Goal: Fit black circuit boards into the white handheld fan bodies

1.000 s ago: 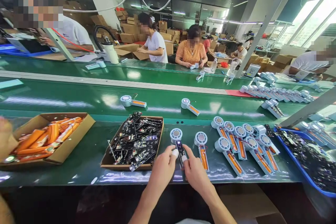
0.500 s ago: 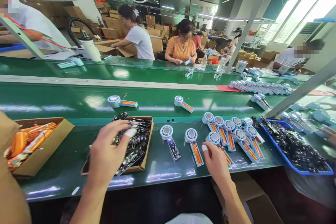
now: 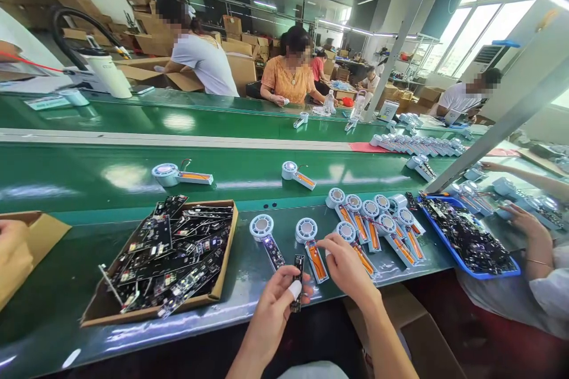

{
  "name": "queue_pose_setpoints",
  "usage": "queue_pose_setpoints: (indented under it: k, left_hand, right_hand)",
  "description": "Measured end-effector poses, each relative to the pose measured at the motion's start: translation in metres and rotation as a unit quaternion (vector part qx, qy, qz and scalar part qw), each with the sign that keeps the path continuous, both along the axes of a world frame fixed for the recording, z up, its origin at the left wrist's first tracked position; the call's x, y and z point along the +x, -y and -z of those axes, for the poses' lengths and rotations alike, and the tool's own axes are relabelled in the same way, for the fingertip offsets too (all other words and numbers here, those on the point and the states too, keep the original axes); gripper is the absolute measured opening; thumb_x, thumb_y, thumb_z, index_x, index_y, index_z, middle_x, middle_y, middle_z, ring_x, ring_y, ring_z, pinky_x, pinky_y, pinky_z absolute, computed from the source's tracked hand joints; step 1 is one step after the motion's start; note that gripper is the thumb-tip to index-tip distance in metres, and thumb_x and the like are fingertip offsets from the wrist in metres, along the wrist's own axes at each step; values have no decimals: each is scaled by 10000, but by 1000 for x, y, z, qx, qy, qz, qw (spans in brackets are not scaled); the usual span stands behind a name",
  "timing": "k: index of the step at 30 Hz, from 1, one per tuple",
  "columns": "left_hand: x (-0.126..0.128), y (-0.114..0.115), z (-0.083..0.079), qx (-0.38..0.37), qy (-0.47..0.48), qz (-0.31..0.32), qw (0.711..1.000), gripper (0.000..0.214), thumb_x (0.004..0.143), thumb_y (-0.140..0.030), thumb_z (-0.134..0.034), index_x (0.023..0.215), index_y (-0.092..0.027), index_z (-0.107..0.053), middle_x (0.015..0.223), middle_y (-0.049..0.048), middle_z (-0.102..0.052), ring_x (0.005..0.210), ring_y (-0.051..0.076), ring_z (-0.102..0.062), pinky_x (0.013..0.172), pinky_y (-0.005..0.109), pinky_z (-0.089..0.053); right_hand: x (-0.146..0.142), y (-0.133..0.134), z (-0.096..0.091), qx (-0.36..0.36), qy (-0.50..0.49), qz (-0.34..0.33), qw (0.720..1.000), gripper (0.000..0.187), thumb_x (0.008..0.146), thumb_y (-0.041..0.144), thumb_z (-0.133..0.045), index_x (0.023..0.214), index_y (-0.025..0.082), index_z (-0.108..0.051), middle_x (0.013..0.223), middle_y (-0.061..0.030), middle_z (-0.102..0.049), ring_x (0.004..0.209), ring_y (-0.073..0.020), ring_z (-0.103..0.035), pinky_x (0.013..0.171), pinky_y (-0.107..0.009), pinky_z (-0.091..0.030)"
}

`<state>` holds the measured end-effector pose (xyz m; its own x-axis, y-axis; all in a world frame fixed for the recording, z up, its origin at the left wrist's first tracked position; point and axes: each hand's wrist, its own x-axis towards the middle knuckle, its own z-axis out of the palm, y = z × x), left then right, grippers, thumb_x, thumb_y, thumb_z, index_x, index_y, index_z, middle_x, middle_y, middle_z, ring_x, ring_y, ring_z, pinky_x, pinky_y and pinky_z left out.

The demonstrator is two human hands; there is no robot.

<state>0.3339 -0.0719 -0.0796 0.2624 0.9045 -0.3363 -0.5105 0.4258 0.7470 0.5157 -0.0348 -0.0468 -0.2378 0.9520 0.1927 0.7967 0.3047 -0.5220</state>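
Observation:
My left hand [image 3: 278, 308] is closed on a small black circuit board [image 3: 297, 281], held upright near the table's front edge; a white cot covers one fingertip. My right hand [image 3: 347, 266] pinches at a light blue fan half-shell [image 3: 311, 246] with an orange battery in its handle. Left of it lies another fan shell [image 3: 267, 237] with a black board fitted in its handle. A cardboard box of black circuit boards [image 3: 169, 257] sits to the left of my hands.
Several more fan shells with orange batteries [image 3: 377, 228] lie to the right, beside a blue tray of boards [image 3: 466, 240] where a neighbour's hand [image 3: 528, 225] works. Two shells [image 3: 178, 176] ride the green belt. Another person's hand [image 3: 13, 254] and a box are at far left.
My left hand went to the box of boards and came back holding one circuit board. My right hand moved from the finished shell to the one beside it. The view swung right.

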Motion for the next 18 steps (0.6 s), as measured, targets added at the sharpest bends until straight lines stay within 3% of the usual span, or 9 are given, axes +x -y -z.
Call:
queue_pose_setpoints:
  k: [4, 9, 11, 14, 18]
  left_hand:
    - [3, -12, 14, 64, -144, -13, 987, 265, 725, -351, -727, 927, -183, -691, 1041, 92, -750, 824, 215, -723, 749, 323, -565]
    - [-17, -8, 19, 110, -287, -78, 949, 349, 757, -416, -649, 1027, -200, -698, 1143, 112, -740, 882, 251, -742, 789, 363, -578]
    - [-29, 0, 16, 106, -299, -86, 944, 360, 758, -428, -655, 1037, -205, -697, 1128, 111, -745, 861, 248, -743, 787, 374, -590]
    - [-39, 10, 9, 100, -283, -90, 950, 346, 743, -427, -685, 1009, -206, -688, 1079, 105, -748, 820, 235, -734, 754, 364, -601]
    - [-37, 11, 2, 68, -222, -85, 969, 353, 732, -396, -705, 1017, -201, -631, 998, 75, -734, 728, 188, -689, 682, 325, -577]
  right_hand:
    - [0, -4, 2, -25, 46, -32, 998, 440, 847, -22, -423, 1148, 203, -653, 1084, -72, -659, 995, -194, -632, 874, -303, -494]
    - [3, 11, -5, -52, -49, -46, 996, 290, 905, 21, -458, 949, 208, -675, 951, -26, -697, 896, -168, -656, 817, -273, -505]
    - [6, 20, -11, -56, -73, -48, 995, 321, 922, 36, -441, 1029, 223, -679, 1046, -36, -692, 962, -171, -661, 857, -281, -511]
    - [3, 26, -18, -5, -55, -18, 998, 341, 957, 84, -434, 1167, 239, -654, 1154, -73, -651, 1045, -197, -638, 904, -313, -510]
    - [-15, 13, -11, 58, 77, -74, 993, 303, 946, 72, -482, 1150, 208, -661, 1054, -82, -651, 920, -202, -641, 783, -288, -523]
